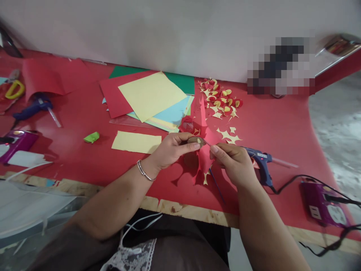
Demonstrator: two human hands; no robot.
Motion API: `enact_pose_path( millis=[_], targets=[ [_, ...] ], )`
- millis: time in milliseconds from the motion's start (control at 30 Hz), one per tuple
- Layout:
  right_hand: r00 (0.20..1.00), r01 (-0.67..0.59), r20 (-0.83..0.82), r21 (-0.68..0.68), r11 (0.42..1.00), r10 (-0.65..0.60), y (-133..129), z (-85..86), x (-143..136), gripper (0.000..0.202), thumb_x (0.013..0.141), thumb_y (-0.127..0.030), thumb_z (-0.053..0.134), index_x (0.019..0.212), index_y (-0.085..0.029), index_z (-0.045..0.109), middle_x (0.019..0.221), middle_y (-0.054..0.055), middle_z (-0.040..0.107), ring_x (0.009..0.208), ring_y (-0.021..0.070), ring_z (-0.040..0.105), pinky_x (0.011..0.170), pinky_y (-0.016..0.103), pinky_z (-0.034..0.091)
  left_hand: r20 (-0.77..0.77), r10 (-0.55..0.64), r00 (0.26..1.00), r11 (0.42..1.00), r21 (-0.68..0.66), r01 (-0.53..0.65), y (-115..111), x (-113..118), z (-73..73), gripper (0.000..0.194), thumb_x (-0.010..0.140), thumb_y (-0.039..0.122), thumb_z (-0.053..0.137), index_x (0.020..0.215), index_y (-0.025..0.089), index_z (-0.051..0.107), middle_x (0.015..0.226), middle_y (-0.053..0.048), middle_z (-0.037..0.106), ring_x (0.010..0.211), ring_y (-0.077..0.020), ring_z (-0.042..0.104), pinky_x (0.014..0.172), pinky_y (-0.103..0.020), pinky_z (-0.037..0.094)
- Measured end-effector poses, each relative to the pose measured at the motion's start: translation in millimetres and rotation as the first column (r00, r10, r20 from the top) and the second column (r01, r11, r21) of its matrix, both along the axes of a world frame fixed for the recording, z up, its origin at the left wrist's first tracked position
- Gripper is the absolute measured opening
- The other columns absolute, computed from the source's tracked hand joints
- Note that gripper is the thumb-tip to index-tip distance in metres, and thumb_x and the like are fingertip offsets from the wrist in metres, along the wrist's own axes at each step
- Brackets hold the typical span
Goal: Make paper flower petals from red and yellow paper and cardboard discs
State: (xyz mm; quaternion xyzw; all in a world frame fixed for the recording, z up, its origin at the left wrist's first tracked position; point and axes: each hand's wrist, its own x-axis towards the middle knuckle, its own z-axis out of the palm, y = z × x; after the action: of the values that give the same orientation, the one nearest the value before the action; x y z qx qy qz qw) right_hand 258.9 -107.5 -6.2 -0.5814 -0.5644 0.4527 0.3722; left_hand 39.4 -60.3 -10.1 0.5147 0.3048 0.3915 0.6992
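My left hand (pixel 176 149) is closed, with thumb and fingers pinching a small brownish round piece (pixel 193 141). A pale yellow scrap (pixel 199 140) shows on that piece. The fingers of my right hand (pixel 235 160) are pinched on a thin dark stick-like thing whose kind I cannot make out; its end reaches toward the round piece. Under both hands lies cut red paper (pixel 205 160) with ragged edges. A thin dark blue stick (pixel 217 185) rests on the table just below. Beside my right hand lies a blue glue gun (pixel 263 162) with a clear glue stick.
Coloured paper sheets (pixel 152 96) are stacked at the back. Small red and yellow paper flowers (pixel 222 99) and yellow offcuts (pixel 229 136) lie right of them. A yellow strip (pixel 137 142), a second glue gun (pixel 35 107), scissors (pixel 14 89) and purple power strips (pixel 324 205) with cords lie around.
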Motion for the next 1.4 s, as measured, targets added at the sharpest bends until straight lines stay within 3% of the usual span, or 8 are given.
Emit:
enact_pose_path(
  millis=[333,600,1033,1400],
  targets=[
    [0.999,-0.021,0.03,0.019,1.0,0.021,-1,0.4,-1,0.064,0.091,-0.077,0.07,0.065,-0.019,0.065,0.055,-0.005,0.034,0.053,0.0101,0.029,0.05,0.029,0.021,-0.151,-0.018,0.988,0.999,-0.045,0.011,-2,-4,10.9,0.019,0.086,0.034,0.079,0.087,0.016,0.073,0.066,0.005,0.053,0.051,-0.0057,0.036,0.047,-0.024,0.028],
    [0.999,-0.036,0.038,0.003,0.999,0.036,-1,-4.2,2,0.062,0.092,-0.076,0.069,0.067,-0.019,0.065,0.056,-0.006,0.032,0.053,0.0099,0.027,0.05,0.029,0.02,-0.166,-0.052,0.985,0.998,0.019,0.056,0,-5,9.0,0.021,0.088,0.035,0.077,0.082,0.016,0.069,0.064,0.006,0.048,0.051,-0.0057,0.035,0.047,-0.024,0.026],
    [0.986,-0.102,0.142,0.068,0.992,0.092,0,5.3,-2,0.066,0.093,-0.079,0.064,0.065,-0.02,0.062,0.055,-0.005,0.034,0.054,0.0103,0.029,0.053,0.029,0.024,-0.164,-0.134,0.977,0.989,0.044,0.143,6,-12,11.9,0.028,0.089,0.029,0.074,0.069,0.018,0.057,0.061,0.007,0.04,0.05,-0.0048,0.033,0.048,-0.023,0.027],
    [0.978,-0.116,0.182,0.063,0.991,0.103,0,1.4,0,0.066,0.094,-0.08,0.062,0.066,-0.02,0.06,0.06,-0.005,0.034,0.057,0.0113,0.031,0.055,0.03,0.024,-0.155,-0.157,0.975,0.986,0.032,0.164,9,-14,7.8,0.02,0.084,0.032,0.081,0.077,0.014,0.073,0.063,0.004,0.058,0.051,-0.0063,0.041,0.049,-0.023,0.032]
  ],
)
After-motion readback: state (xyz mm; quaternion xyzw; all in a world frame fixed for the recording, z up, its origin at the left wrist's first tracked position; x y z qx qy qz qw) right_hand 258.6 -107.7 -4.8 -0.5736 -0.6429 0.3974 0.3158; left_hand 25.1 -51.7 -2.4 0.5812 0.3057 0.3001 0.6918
